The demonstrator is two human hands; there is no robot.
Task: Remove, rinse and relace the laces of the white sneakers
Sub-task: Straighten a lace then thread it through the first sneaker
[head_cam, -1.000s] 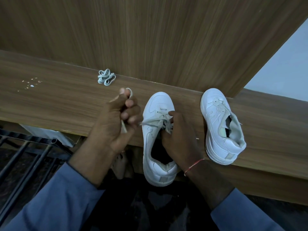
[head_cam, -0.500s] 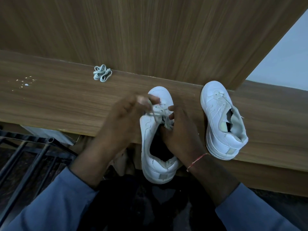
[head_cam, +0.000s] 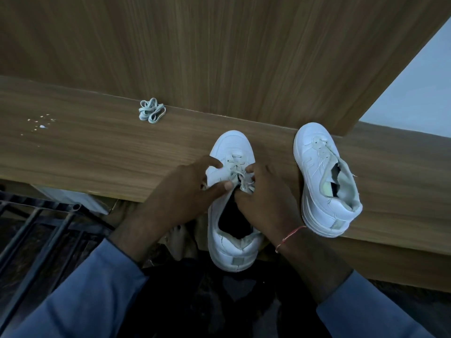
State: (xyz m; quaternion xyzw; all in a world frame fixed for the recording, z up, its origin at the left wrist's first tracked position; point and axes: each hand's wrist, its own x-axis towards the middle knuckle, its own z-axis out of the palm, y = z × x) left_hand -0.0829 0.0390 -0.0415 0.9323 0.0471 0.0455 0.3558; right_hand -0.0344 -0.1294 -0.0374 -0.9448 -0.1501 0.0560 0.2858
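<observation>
Head view, the only one: the white leather sneaker [head_cam: 231,145] lies between my hands on the brown wood-grain surface [head_cam: 97,152], toe pointing away from me and heel hanging over the near edge. Its long axis runs straight from me toward the upright wooden panel [head_cam: 219,57]. My left hand [head_cam: 185,191] comes in from the left, thumb and forefinger curled in a pinch at the pale flat lace [head_cam: 237,169] over the eyelets. My right hand [head_cam: 264,198] closes on the same lace bunch from the right, beside the tongue. Both hands are about equally near, so I judge the next pull goes sideways, across that axis (whether I am threading or unthreading, I cannot tell).

Just right of my right hand lies the second white sneaker [head_cam: 322,191], tipped on its side, close enough to bump. A coiled loose lace [head_cam: 151,113] sits well apart at the back left, with white crumbs [head_cam: 40,123] farther left. Nothing blocks the eyelets.
</observation>
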